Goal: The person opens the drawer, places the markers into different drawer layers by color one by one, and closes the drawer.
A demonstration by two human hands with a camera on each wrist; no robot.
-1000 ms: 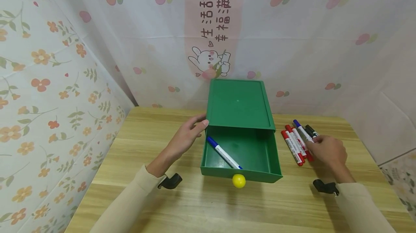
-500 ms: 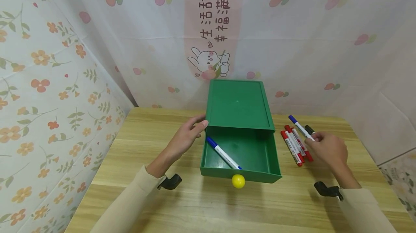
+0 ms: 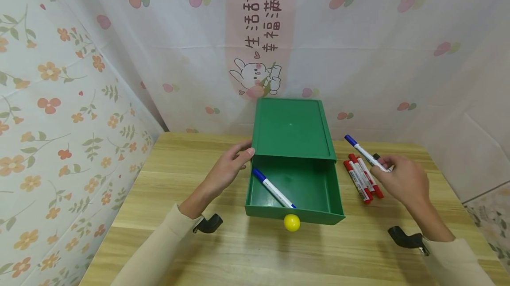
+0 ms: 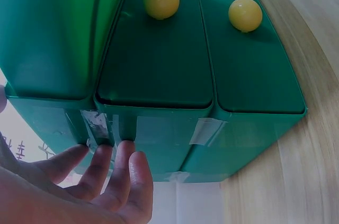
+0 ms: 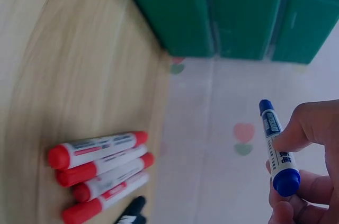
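My right hand (image 3: 404, 179) pinches a white whiteboard marker with blue ends (image 3: 364, 152) between thumb and fingers. In the right wrist view this marker (image 5: 275, 147) stands off from the tabletop. Against the side of a green drawer cabinet (image 3: 292, 126) rests my left hand (image 3: 229, 166). Its fingertips (image 4: 127, 150) lie along the taped side wall in the left wrist view. The top drawer (image 3: 296, 216) is pulled out and has a yellow ball knob (image 3: 292, 222). Inside it, a second blue-ended marker (image 3: 276, 191) lies slantwise.
Several red-ended markers (image 3: 360, 179) lie side by side right of the cabinet. Black-capped markers (image 5: 132, 211) are beside them, partly hidden by my right hand in the head view. Two lower drawers (image 4: 159, 60) are closed. A printed curtain (image 3: 191, 78) hangs behind the table (image 3: 191, 153).
The right hand has lifted the blue-ended marker off the others, and its tip has swung up and left toward the cabinet. The left hand has stayed at the cabinet's side.
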